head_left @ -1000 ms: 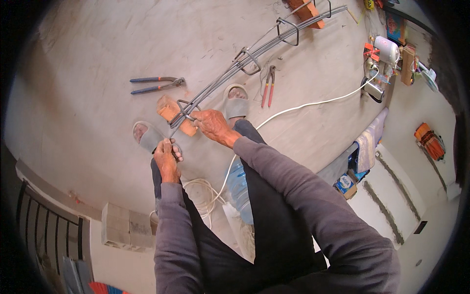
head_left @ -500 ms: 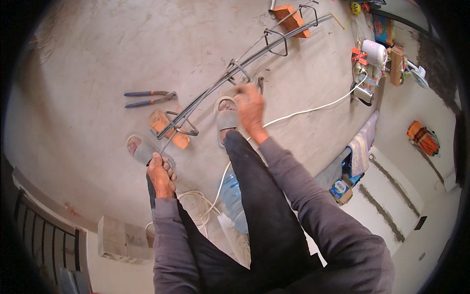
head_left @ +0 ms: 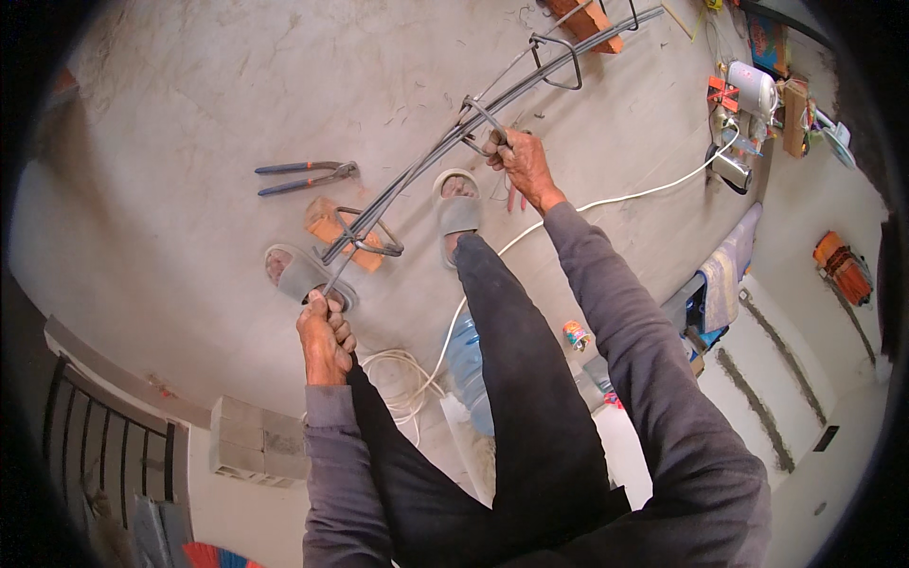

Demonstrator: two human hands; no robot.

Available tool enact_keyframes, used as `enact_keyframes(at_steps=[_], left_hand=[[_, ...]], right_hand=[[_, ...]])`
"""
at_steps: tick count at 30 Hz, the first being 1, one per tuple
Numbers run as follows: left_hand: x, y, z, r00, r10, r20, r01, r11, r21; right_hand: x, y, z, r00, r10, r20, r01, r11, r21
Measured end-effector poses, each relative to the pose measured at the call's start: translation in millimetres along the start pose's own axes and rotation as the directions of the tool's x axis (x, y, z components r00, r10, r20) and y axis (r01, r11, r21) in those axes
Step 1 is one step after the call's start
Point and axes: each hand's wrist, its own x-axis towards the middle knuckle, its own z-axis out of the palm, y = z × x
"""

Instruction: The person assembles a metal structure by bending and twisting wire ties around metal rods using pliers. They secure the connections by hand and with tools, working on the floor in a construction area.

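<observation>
- Pale grey concrete floor [head_left: 189,114], with all the work lying low over it.
- Bundle of long, thin grey steel bars [head_left: 417,173], running diagonally from near the feet to the far right, ringed by bent steel stirrups; orange-red bricks [head_left: 598,19] lie under both ends.
- Clear blue plastic bottle [head_left: 469,364], between the legs.
- Long-handled pincers with dark blue grips [head_left: 308,183], left of the bundle, apart from it.
- Left hand [head_left: 327,339], fingers closed around one bar's near end.
- Right hand [head_left: 523,163], fingers curled onto the square steel stirrup [head_left: 488,116] around the bundle's middle.
</observation>
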Motion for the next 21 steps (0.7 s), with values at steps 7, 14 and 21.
enact_keyframes(at_steps=[7, 14, 21], left_hand=[[19, 5, -9, 0.995, -0.073, 0.073, 0.076, 0.996, -0.043], [47, 13, -21, 0.996, -0.029, 0.082, 0.03, 1.0, -0.006], [55, 2, -8, 0.983, 0.181, 0.032, -0.181, 0.983, 0.012]], right_hand=[[7, 18, 37, 0.98, -0.11, -0.167, 0.09, 0.989, -0.12], [10, 17, 47, 0.964, -0.2, -0.174, 0.162, 0.963, -0.213], [15, 11, 27, 0.983, -0.186, -0.008, 0.182, 0.971, -0.157]])
